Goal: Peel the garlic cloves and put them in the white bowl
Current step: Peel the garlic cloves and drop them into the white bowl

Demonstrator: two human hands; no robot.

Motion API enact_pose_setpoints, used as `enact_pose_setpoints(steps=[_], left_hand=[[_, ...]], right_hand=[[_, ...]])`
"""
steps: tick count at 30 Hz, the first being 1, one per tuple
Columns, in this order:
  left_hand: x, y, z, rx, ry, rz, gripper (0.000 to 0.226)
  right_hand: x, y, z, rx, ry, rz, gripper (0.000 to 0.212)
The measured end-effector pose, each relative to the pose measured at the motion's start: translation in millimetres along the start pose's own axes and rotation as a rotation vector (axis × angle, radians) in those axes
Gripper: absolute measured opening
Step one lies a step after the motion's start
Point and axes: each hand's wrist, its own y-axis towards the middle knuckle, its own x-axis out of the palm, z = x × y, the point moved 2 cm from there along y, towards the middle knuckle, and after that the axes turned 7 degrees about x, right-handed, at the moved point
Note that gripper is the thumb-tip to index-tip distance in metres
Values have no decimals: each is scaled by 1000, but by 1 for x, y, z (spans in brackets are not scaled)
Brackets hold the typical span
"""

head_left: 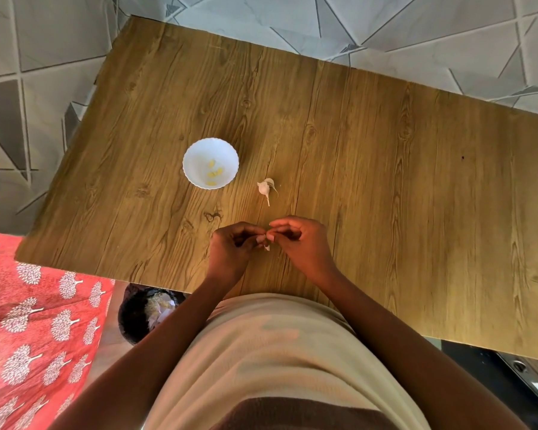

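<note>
Garlic clove (266, 243), small and pale with a shred of papery skin hanging below it, is being pinched between the fingertips of both hands low over the brown wood-grain tabletop (385, 181), at 6 o'clock from the table's centre. Head view: the left hand (230, 248) is curling its fingers round the clove from 9 o'clock; the right hand (298, 240) is pinching it from 3 o'clock. The remaining white garlic bulb piece (265, 187), stem pointing toward the person, is lying at 12 o'clock from the hands. The white scalloped bowl (210, 163), holding several peeled yellowish cloves (214, 173), is sitting at 10 o'clock from the hands, near the bulb piece but apart. A dark bin (143, 311) containing pale skins is standing beneath the table's near edge at 7 o'clock.
</note>
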Motion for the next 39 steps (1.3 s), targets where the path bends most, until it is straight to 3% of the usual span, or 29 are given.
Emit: enact_pose_setpoints(steps=[7,15,27,32,39], left_hand=[[2,0,5,-60,-59,63,24],[3,-2,7,-62,-24,99,23],[5,-3,15,12,84,25,22],[4,-3,13,-12,-8,-8,20],[3,-6,13,-20,-95,-25,15]], right_hand=[[1,1,1,129,73,74,21],[1,2,-1,218,154,57,19],[-1,1,-4,164,86,23,21],[-1,2,-2,158,103,13,22],[-3,2,3,290,260,1,21]])
